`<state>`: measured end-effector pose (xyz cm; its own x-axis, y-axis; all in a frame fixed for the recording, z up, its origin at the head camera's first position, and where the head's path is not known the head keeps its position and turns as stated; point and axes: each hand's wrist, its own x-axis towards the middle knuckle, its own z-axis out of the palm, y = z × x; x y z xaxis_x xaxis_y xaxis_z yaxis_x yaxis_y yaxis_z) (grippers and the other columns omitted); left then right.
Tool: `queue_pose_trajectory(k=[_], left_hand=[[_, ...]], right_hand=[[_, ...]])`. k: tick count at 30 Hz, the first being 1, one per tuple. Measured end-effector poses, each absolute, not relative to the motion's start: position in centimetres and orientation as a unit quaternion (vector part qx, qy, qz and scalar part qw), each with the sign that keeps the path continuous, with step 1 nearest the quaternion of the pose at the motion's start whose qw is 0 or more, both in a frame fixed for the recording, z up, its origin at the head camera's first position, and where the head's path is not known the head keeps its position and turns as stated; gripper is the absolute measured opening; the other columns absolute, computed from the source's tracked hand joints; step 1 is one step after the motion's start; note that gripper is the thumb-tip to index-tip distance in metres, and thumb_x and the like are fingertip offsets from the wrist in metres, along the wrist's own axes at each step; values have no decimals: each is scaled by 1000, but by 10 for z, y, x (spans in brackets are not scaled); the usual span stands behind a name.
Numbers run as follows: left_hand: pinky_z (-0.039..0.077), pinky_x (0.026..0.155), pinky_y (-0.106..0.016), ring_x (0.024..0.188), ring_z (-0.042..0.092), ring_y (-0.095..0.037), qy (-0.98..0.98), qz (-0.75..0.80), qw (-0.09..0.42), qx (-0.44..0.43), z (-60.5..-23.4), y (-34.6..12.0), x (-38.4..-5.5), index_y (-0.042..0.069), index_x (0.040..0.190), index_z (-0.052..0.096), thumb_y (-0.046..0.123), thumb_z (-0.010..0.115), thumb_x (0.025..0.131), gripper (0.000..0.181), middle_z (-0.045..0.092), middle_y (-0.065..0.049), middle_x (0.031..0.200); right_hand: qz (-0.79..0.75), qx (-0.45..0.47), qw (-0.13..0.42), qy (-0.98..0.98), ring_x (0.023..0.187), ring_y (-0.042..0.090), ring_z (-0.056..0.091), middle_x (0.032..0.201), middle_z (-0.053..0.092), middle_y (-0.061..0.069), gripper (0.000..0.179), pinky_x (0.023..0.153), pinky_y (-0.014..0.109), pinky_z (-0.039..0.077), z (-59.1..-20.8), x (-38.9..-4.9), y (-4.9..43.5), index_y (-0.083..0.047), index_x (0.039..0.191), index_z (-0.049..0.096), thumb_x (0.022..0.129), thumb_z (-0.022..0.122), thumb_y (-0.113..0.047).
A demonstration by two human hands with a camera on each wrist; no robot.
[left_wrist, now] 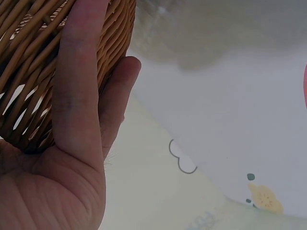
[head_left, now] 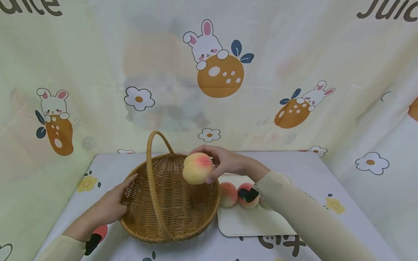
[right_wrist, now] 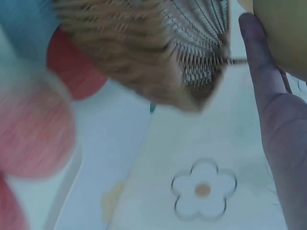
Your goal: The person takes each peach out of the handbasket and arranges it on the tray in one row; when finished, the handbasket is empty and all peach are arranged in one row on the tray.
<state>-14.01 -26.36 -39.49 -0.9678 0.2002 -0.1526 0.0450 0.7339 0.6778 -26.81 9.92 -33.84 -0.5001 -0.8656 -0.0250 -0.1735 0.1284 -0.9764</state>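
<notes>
A brown wicker basket [head_left: 183, 214] with an arched handle tilts its mouth forward on the table. At its left rim, my left hand [head_left: 109, 206] holds it; in the left wrist view that hand's fingers [left_wrist: 76, 96] lie along the woven outside. My right hand [head_left: 230, 163] grips a yellow peach [head_left: 197, 168] with a red blush, over the right part of the basket's mouth. The same peach [right_wrist: 288, 38] is cut off at the corner of the right wrist view. I see no peach inside the visible part of the basket.
Right of the basket lies a white tray [head_left: 241, 223] with peaches [head_left: 228, 194] on it, partly hidden by the right forearm. A red rounded thing [head_left: 102, 231] shows beside the left wrist, mostly covered. A printed cloth [head_left: 267, 47] hangs behind the table.
</notes>
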Motion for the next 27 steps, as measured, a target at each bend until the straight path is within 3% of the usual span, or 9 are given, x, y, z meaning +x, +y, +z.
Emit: queue_pose_trajectory(k=[6, 12, 19, 27], left_hand=[[39, 100, -65, 138, 32, -55, 922, 365, 112, 63, -396, -265, -140, 5, 162, 17, -15, 55, 71, 101, 24, -36, 157], [41, 98, -62, 138, 33, -53, 922, 364, 116, 57, -395, -266, -140, 6, 162, 17, -15, 54, 70, 102, 25, -36, 157], [40, 99, -63, 139, 31, -55, 921, 368, 116, 56, -393, -265, -139, 7, 162, 15, -15, 56, 70, 103, 24, -36, 157], [36, 102, -67, 138, 31, -55, 925, 361, 100, 68, -393, -264, -139, 4, 161, 18, -15, 56, 68, 103, 26, -37, 156]], right_hand=[[-544, -360, 308, 692, 111, 31, 59, 132, 59, 17, 81, 94, 42, 50, -342, -265, 160, -8, 148, 47, 75, 82, -6], [-544, -320, 273, 726, 117, 36, 56, 137, 52, 18, 73, 96, 45, 49, -358, -264, 233, -8, 148, 41, 83, 75, -7], [-500, -257, 224, 796, 116, 29, 57, 136, 54, 12, 69, 92, 45, 50, -371, -259, 313, -9, 145, 40, 83, 72, -9], [-444, -186, 266, 836, 114, 24, 57, 138, 53, 13, 72, 90, 46, 49, -384, -255, 375, -7, 145, 41, 82, 75, -13]])
